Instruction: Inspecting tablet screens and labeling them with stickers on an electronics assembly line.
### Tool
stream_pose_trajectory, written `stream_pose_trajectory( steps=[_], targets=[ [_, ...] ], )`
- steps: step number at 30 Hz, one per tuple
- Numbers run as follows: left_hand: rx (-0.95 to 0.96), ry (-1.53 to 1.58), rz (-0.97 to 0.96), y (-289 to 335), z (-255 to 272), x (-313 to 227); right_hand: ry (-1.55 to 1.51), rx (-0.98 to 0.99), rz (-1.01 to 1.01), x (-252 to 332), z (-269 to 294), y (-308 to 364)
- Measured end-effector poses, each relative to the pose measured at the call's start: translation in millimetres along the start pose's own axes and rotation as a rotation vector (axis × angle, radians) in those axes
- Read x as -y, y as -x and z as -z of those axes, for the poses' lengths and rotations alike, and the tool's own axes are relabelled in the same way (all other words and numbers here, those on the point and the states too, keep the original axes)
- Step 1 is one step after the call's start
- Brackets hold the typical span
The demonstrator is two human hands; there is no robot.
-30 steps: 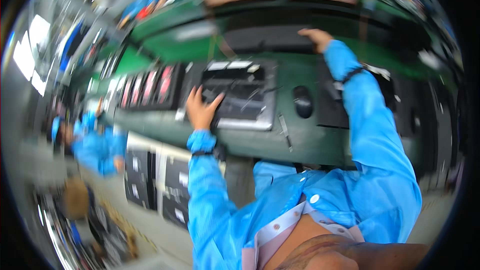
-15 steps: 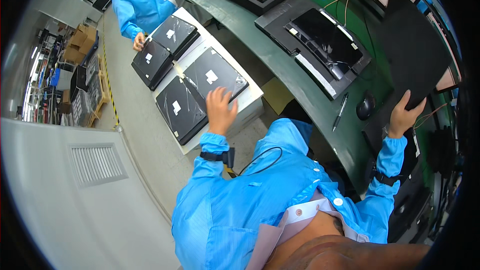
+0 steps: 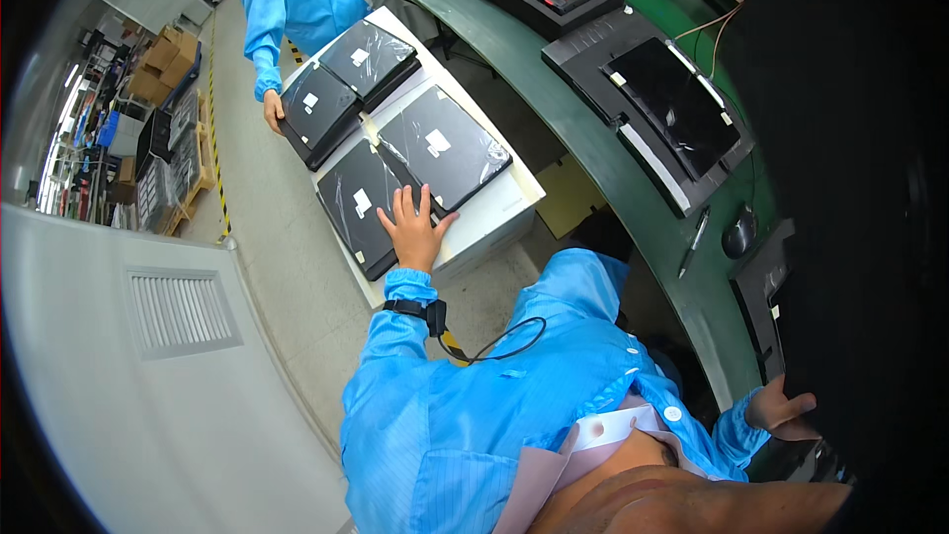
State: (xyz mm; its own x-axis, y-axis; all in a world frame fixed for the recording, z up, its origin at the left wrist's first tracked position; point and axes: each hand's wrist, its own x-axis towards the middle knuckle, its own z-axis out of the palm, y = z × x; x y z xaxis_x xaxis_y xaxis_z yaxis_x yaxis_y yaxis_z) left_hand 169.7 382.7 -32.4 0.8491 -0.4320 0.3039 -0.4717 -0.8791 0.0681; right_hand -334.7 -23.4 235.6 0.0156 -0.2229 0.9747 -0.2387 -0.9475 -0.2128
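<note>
Black flat panel (image 3: 840,188) stands upright at the person's right, close to the camera, hiding part of the green bench (image 3: 712,307). Left of the bench is a white table (image 3: 499,206) bearing four wrapped panels; a co-worker's hand (image 3: 274,112) is at the far left one. On the bench lies a screen (image 3: 677,104) in a dark fixture.

The right hand (image 3: 781,410) is at the panel's lower edge; the fingers run into the dark, so whether they pinch cannot be told. The left hand (image 3: 415,232) has its fingers spread over the near-left wrapped panel (image 3: 346,198); contact cannot be confirmed.

Risks, in judgement: a one-handed hold low on the panel could let it tip or slip; a swing could knock the mouse (image 3: 739,231) or pen (image 3: 695,242); the loose wrist cable (image 3: 543,322) could snag.
</note>
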Motion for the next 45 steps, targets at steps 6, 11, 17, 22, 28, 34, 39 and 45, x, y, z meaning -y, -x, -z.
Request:
stream_pose_trajectory(
  steps=[6, 11, 17, 22, 28, 34, 39, 45],
  targets=[
    [-0.108, -0.017, 0.007, -35.2, -13.2, 16.3, 0.29, 0.327, 0.113, -6.4, -8.7, 18.5],
    [-0.094, -0.026, -0.003, -22.7, -10.4, 13.7, -0.419, 0.291, -0.65, 11.3, -44.2, 44.9],
    [-0.118, -0.005, -0.056, -12.6, 1.4, 19.8, -0.483, 0.85, -0.695, 47.5, -101.6, 17.6],
    [-0.081, 0.03, -0.07, -9.9, -14.3, 26.9, -0.851, 1.237, -1.111, 54.4, -149.6, 48.5],
    [0.134, 0.586, 0.027, -10.0, 44.8, 92.6, -0.998, 1.37, -1.219, 85.8, -213.8, 160.0],
    [0.335, 0.363, 0.038, 114.2, 128.0, 60.4, -0.436, 1.467, -1.13, 104.7, -278.0, 291.5],
    [0.423, 0.144, -0.033, 206.2, 100.3, -28.4, -0.297, 1.281, -1.145, 109.1, -288.2, 320.3],
    [0.436, 0.215, -0.11, 194.7, 99.6, -14.5, -0.359, 1.427, -1.022, 105.9, -284.8, 313.4]
  ],
)
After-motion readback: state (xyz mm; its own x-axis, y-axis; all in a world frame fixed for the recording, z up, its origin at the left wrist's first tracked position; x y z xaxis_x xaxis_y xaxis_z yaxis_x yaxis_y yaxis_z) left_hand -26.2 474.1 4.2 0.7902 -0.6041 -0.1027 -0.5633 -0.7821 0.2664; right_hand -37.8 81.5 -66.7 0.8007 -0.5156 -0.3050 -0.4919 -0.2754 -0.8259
